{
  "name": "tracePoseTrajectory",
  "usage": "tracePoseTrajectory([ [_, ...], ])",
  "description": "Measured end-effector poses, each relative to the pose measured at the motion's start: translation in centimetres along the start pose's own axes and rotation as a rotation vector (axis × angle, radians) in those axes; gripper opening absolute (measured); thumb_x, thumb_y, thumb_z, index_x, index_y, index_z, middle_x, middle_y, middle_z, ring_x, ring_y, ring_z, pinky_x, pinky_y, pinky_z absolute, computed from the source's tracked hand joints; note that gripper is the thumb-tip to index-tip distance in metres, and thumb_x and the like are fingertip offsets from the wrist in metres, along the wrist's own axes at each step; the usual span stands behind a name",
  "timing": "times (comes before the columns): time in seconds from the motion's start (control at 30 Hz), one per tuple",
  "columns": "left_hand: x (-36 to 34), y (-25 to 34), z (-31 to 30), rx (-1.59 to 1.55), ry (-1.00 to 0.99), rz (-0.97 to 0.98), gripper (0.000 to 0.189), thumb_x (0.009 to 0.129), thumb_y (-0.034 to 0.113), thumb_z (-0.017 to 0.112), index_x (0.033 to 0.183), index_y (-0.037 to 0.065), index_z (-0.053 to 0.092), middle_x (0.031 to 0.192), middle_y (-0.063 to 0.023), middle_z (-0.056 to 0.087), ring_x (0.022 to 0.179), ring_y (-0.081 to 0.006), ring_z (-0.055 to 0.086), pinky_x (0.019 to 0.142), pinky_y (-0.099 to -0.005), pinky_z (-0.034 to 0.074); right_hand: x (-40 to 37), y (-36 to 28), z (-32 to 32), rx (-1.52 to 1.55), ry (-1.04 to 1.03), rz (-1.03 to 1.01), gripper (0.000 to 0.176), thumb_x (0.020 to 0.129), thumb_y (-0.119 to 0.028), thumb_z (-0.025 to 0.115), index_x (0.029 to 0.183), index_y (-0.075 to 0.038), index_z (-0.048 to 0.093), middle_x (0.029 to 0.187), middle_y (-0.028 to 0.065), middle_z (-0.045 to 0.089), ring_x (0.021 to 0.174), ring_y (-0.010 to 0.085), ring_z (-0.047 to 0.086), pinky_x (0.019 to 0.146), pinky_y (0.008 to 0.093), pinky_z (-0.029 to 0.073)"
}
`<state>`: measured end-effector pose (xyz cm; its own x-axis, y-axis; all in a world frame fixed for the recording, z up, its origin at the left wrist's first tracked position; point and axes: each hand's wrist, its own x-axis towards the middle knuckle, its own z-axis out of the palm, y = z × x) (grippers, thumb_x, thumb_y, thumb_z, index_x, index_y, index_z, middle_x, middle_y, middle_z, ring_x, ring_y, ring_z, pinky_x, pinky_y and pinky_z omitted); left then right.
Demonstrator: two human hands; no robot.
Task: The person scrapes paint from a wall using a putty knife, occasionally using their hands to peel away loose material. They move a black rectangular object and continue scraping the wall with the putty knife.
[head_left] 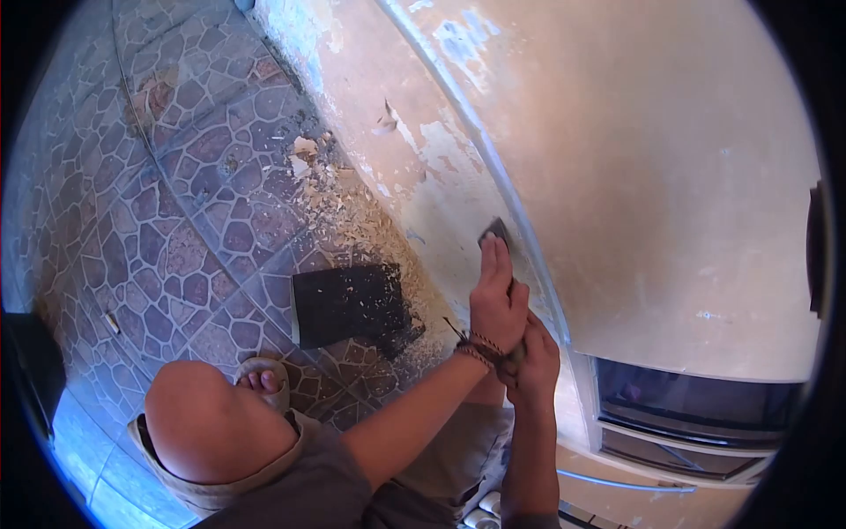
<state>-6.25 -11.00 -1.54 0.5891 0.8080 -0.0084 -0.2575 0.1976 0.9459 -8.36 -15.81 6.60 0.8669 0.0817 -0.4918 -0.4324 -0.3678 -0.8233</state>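
Observation:
My left hand (499,304), with a cord bracelet (480,348) on its wrist, presses a small dark piece of what looks like folded sandpaper (495,231) against the lower wall (445,207). Its fingers lie extended along this piece. Close against the left wrist is my right hand (536,357), its fingers curled. Whatever is inside those fingers is mostly hidden by the wrist and bracelet. Around the dark piece, the wall surface is pale and patchy, with peeling paint higher up.
A black sheet (345,304) lies on the stone-patterned floor (189,212), with paint chips (352,212) scattered along the wall base. A raised ledge (493,159) crosses the wall. A dark glass panel (696,406) sits at lower right. My bent knee (207,419) is at lower left.

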Motion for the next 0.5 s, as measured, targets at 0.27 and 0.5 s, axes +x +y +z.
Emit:
tracePoseTrajectory([
  [0.27,0.7,-1.6,-0.6,0.141,-0.024,0.077,0.060,0.080,0.007,0.050,0.135,-0.009,0.031,0.137,-0.0336,0.033,0.128,-0.0405,0.036,0.102,-0.0366,0.036,0.9,1.7,-0.3,0.066,-0.034,-0.005,0.036,0.095,-0.019,0.038,0.124,-0.001,0.050,0.060,0.0005,0.050,0.035,0.0052,0.036,0.029,0.0204,0.024],
  [0.5,1.0,-0.8,-1.4,0.232,-0.098,0.016,0.059,0.079,0.005,0.050,0.133,-0.011,0.032,0.137,-0.0348,0.031,0.125,-0.0446,0.037,0.099,-0.0396,0.039,1.1,2.4,0.1,0.106,-0.105,0.011,0.036,0.097,-0.023,0.036,0.122,-0.002,0.050,0.062,0.0012,0.051,0.036,0.0060,0.037,0.029,0.0200,0.025],
])
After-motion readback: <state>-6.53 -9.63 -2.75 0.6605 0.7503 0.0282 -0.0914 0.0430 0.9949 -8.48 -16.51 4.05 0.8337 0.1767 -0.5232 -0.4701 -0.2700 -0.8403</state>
